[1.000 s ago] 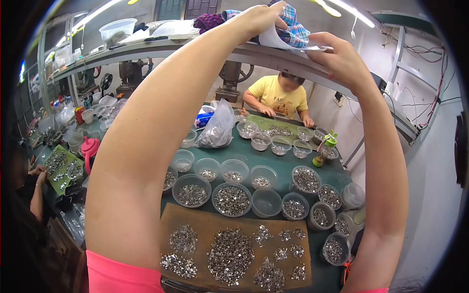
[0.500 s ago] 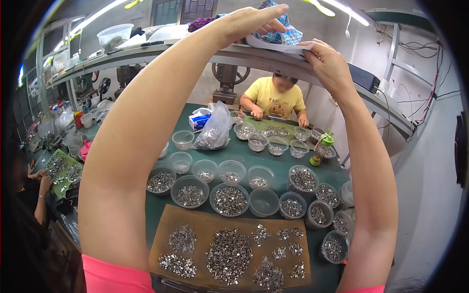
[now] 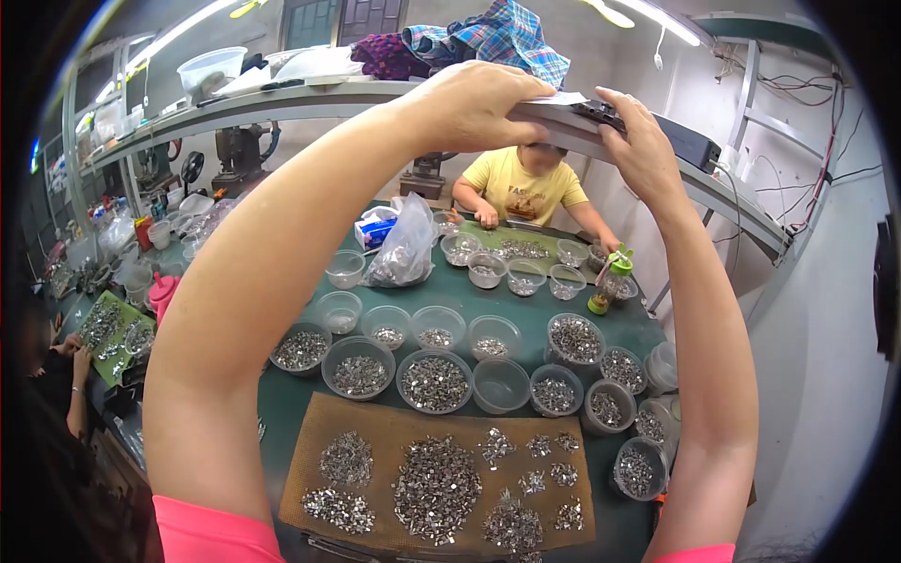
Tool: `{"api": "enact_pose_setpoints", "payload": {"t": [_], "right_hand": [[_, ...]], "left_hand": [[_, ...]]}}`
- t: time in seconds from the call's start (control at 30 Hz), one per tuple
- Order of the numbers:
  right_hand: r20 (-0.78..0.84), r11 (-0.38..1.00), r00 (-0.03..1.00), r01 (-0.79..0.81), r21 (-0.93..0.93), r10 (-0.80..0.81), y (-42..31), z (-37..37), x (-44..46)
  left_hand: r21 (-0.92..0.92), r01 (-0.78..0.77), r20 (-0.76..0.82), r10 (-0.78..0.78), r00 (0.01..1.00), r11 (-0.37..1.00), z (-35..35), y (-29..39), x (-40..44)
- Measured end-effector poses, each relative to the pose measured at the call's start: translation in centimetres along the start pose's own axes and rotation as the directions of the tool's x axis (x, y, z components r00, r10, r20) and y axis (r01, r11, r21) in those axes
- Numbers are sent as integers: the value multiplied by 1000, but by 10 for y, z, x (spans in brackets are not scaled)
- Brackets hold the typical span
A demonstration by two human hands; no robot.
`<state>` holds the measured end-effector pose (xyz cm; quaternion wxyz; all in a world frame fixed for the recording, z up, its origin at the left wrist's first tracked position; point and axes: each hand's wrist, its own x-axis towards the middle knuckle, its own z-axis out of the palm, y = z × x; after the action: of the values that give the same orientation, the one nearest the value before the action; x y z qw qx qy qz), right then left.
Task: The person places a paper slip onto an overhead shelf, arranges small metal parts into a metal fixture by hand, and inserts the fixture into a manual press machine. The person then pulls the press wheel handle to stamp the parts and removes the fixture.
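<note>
Both arms reach up to the overhead shelf (image 3: 282, 101). My left hand (image 3: 479, 105) lies over the shelf edge, fingers stretched to the right and thumb apart below them. A white sheet of paper (image 3: 565, 98) sticks out from under its fingertips. My right hand (image 3: 646, 150) is at the shelf edge farther right, its thumb and fingers on either side of a small black object (image 3: 601, 113) whose kind I cannot make out. Below, a brown mat (image 3: 385, 422) bears several heaps of small metal pieces, the largest heap (image 3: 436, 488) in its middle.
Plastic tubs of metal pieces (image 3: 436, 383) stand in rows behind the mat. A filled plastic bag (image 3: 404, 253) and a green-topped bottle (image 3: 610, 281) stand farther back. A co-worker in yellow (image 3: 526, 188) sits opposite. Another person's hands (image 3: 77, 357) work at left. Plaid cloth (image 3: 511, 42) lies on the shelf.
The white sheet, earlier raised in my right hand, now lies lower and mostly under my left hand. My left hand has come down; my right hand has moved to the black object.
</note>
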<state>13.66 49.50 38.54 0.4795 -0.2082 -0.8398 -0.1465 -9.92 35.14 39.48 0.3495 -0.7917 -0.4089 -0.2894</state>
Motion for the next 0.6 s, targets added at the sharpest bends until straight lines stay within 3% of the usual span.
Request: {"api": "enact_pose_setpoints", "payload": {"t": [0.1, 0.3, 0.43, 0.6], "right_hand": [[-91, 996, 992, 83, -23, -84, 4, 5, 0], [-117, 988, 988, 89, -124, -104, 10, 2, -1], [-142, 998, 990, 13, -56, -20, 12, 1, -6], [-136, 965, 960, -225, 136, 243, 27, -5, -7]], "left_hand": [[35, 37, 86, -39, 996, 999, 7, 4, 14], [70, 168, 221, -180, 959, 983, 15, 3, 34], [91, 253, 300, -269, 915, 963, 12, 8, 38], [117, 169, 253, -194, 948, 979, 18, 0, 31]]}}
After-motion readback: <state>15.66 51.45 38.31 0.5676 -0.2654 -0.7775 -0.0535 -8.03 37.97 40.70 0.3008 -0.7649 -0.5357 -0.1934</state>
